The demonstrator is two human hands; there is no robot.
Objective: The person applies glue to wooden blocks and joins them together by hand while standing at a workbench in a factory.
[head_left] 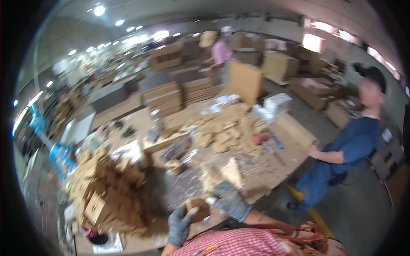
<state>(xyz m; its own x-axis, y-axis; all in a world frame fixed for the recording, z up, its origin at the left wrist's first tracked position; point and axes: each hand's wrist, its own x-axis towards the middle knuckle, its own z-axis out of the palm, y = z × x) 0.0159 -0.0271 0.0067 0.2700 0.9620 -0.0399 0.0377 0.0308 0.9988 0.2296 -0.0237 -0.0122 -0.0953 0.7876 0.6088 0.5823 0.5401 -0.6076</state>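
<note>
My left hand [178, 227], in a grey work glove, grips a small folded brown cardboard piece [199, 208] near the front edge of the workbench [273, 181]. Beside it on the right is my right hand [234, 204], also in a grey glove, its fingers pointing toward the far left. A small pale spot shows by its fingertips. Motion blur hides whether these fingers hold anything. Just beyond the right hand lie pale cardboard pieces [232, 171]. To the left of my hands rises a large heap of folded brown cardboard pieces [115, 192].
Flat cardboard pieces [228, 130] are spread mid-bench, near a red object [260, 139] and a blue tool [278, 143]. A person in blue [352, 145] stands at the right edge, one hand on a long board [294, 130]. Stacked boards [161, 96] stand at the back.
</note>
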